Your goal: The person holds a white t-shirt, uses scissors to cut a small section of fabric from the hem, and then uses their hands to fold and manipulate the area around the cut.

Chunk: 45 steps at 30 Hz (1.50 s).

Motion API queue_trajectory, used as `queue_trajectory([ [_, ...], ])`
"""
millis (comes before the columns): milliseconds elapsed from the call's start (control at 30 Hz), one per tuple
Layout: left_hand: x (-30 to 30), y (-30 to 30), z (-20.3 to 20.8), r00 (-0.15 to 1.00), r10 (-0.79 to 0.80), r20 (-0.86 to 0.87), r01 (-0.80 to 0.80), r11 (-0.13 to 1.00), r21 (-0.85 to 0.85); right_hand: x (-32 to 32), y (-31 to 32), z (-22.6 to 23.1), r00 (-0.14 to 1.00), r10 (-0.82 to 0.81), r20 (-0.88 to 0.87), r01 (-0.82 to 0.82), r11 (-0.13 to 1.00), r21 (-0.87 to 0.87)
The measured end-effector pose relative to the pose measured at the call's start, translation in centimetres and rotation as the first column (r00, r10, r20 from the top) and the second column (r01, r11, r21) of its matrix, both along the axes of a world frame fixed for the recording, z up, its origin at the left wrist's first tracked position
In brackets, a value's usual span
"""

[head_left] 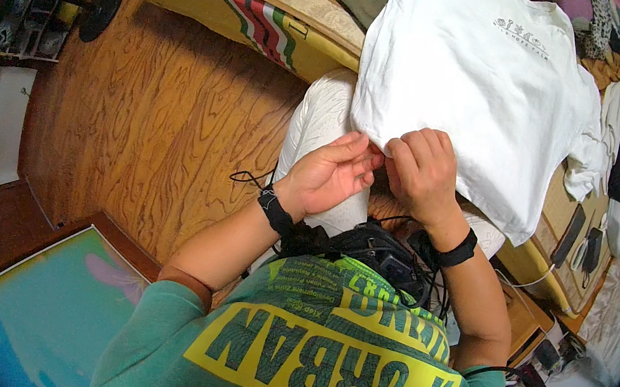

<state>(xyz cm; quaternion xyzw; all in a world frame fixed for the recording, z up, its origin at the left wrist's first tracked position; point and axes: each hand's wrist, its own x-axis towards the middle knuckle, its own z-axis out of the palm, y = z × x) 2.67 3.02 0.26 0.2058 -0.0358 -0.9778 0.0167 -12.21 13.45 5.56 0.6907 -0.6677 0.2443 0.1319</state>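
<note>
White T-shirt (463, 80), spread on bed's near edge (332, 45); my left hand (329, 172) and right hand (422, 170), fingers curled, pinch its hem.

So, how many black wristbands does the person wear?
2: one wristband on the left hand, one wristband on the right hand. Both hands pinch the white shirt hem.

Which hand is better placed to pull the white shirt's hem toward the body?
Right, probably. The right hand lies knuckles-up on the white T-shirt hem; the left hand only reaches its edge.
</note>
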Motion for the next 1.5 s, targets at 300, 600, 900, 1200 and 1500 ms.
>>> queue_trajectory([
  [300,-1.1,-0.3,0.9,0.968,0.235,0.092,-0.196,0.931,-0.309,0.3,-0.1,0.5,0.922,-0.057,0.383,0.059,0.998,0.006],
  [600,-0.8,0.3,1.2,0.958,0.258,0.123,-0.170,0.860,-0.482,0.8,-0.8,0.1,0.954,-0.074,0.292,0.074,0.997,0.010],
  [900,-1.3,0.2,0.4,0.942,0.317,0.106,-0.184,0.756,-0.628,-0.1,0.2,1.4,-0.114,-0.326,0.938,-0.026,0.945,0.325],
  [1200,-1.1,-0.3,0.4,0.946,0.319,0.053,-0.238,0.798,-0.554,-2.0,1.2,4.2,-0.474,0.153,0.867,-0.092,0.971,-0.221],
  [1500,-1.3,-0.1,1.0,0.964,0.265,-0.012,-0.240,0.855,-0.460,-1.5,0.9,3.6,-0.014,-0.139,0.990,0.016,0.990,0.139],
])
